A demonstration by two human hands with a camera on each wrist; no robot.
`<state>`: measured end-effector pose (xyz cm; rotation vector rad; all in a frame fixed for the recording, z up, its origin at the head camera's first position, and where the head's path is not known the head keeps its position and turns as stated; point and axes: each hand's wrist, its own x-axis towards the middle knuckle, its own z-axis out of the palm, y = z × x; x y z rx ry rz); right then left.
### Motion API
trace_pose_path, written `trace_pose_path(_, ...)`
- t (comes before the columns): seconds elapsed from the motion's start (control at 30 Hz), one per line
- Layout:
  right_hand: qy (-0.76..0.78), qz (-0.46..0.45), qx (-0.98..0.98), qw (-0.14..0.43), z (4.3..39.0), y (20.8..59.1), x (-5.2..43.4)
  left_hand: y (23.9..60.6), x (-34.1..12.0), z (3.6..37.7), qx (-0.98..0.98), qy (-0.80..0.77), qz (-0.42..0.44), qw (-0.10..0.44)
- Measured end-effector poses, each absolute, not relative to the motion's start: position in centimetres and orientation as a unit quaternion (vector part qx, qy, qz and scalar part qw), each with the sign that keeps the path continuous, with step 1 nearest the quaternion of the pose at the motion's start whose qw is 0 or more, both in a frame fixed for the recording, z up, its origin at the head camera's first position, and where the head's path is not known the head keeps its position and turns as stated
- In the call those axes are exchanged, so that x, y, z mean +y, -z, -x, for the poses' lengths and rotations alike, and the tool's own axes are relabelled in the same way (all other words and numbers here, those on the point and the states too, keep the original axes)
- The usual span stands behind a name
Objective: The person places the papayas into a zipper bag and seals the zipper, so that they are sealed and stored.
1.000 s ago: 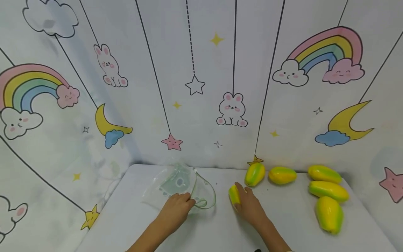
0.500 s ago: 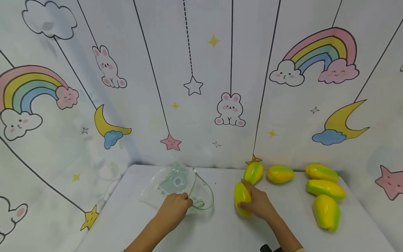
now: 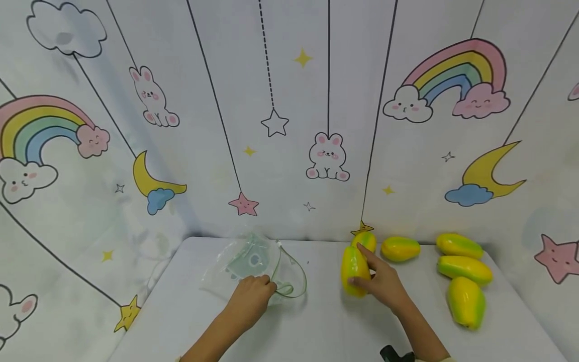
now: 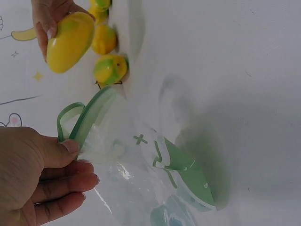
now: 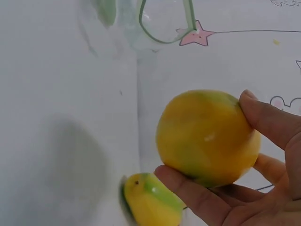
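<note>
My right hand (image 3: 386,284) holds a yellow-and-green papaya (image 3: 354,271) above the table, thumb on one side and fingers on the other. In the right wrist view the papaya (image 5: 207,136) appears end-on, gripped at its sides. My left hand (image 3: 251,301) pinches the green rim of a clear plastic bag (image 3: 242,259) between thumb and forefinger; the other fingers are loosely bent, as the left wrist view shows. The bag has a printed green figure (image 4: 188,179) and a green loop (image 4: 63,120) at its rim. Its mouth faces the papaya side; a gap separates the two.
Another papaya (image 3: 368,240) lies partly hidden behind the held one, with a second papaya (image 3: 400,249) to its right. Three papayas (image 3: 465,270) form a column at the table's right. A patterned cloth wall (image 3: 280,166) rises behind the white table (image 3: 312,322).
My right hand has picked the papaya up off the table, turning it upright and shifting it slightly right and away from me. My left hand stays on the bag, almost still.
</note>
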<state>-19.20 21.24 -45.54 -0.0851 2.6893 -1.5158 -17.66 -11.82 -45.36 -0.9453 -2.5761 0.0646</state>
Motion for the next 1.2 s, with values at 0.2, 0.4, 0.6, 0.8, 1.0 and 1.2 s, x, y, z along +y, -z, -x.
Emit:
trace_pose_path(0.2, 0.513, 0.039, 0.857, 0.023, 19.0, 45.1, 20.7, 45.5, -11.5, 17.7, -0.92, -0.016, 0.34, 0.194)
trace_pose_path(0.4, 0.52, 0.04, 0.853, 0.025, 18.9, 44.9, 19.4, 45.4, -11.1, 17.4, -0.919, -0.014, 0.346, 0.187)
trace_pose_path(0.6, 0.532, 0.041, 0.845, 0.026, 18.7, 45.1, 17.9, 45.4, -10.7, 17.1, -0.919, -0.019, 0.352, 0.176)
trace_pose_path(0.8, 0.521, 0.109, 0.847, 0.017, 18.8, 45.8, 15.7, 45.3, -10.3, 16.7, -0.92, -0.011, 0.358, 0.157)
trace_pose_path(1.0, 0.549, 0.223, 0.801, 0.089, 19.4, 46.4, 15.0, 45.2, -10.1, 16.5, -0.92, -0.007, 0.361, 0.153)
trace_pose_path(1.2, 0.612, 0.233, 0.733, 0.185, 20.2, 46.6, 15.2, 45.2, -10.5, 16.2, -0.919, -0.003, 0.367, 0.143)
